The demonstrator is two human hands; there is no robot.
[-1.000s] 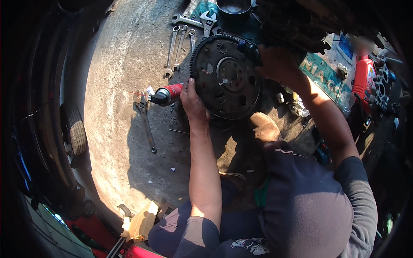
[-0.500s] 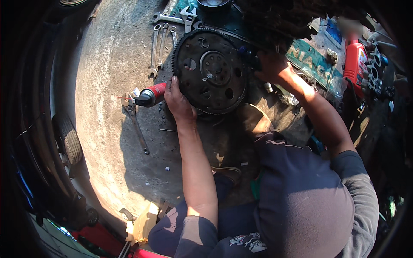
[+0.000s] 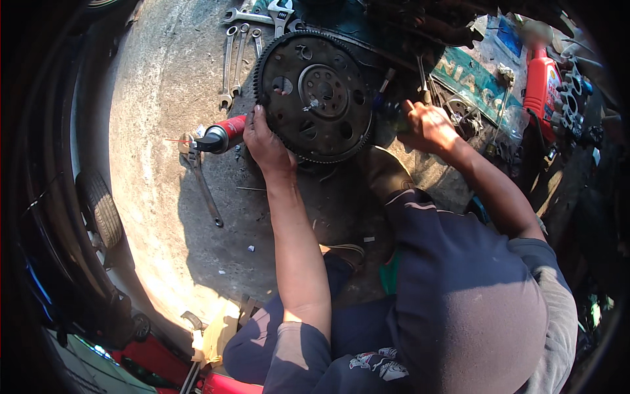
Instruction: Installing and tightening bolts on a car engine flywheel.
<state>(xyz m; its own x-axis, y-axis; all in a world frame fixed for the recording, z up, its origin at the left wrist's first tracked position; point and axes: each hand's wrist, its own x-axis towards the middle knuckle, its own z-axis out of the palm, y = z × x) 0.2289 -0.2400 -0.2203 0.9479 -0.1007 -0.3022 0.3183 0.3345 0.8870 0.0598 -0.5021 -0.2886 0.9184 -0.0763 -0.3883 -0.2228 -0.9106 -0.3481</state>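
My left hand (image 3: 269, 141) is closed on the left rim of a dark toothed metal plate (image 3: 282, 115), which has several holes and a raised centre ring. My right hand (image 3: 430, 125) is just right of the plate, fingers curled around something blurred and dark that I cannot make out. Left of my left hand lies a red spray can (image 3: 233, 131) with a black top and thin straw, by an adjustable wrench (image 3: 203, 184). Several combination wrenches (image 3: 228, 69) lie left of the plate, with another adjustable wrench (image 3: 279, 20) above it.
A dark car body (image 3: 59, 236) and tyre (image 3: 98, 210) stand at the left. A teal lettered board (image 3: 489, 105), a red bottle (image 3: 538, 88) and assorted metal parts (image 3: 571, 98) lie at the right. Cardboard (image 3: 216, 331) and red jack-like equipment (image 3: 144, 358) are at the lower left.
My right hand has moved down and toward me, away from the dark parts at upper right. My left hand stays on the plate. The whole view has shifted, so things appear further up and left.
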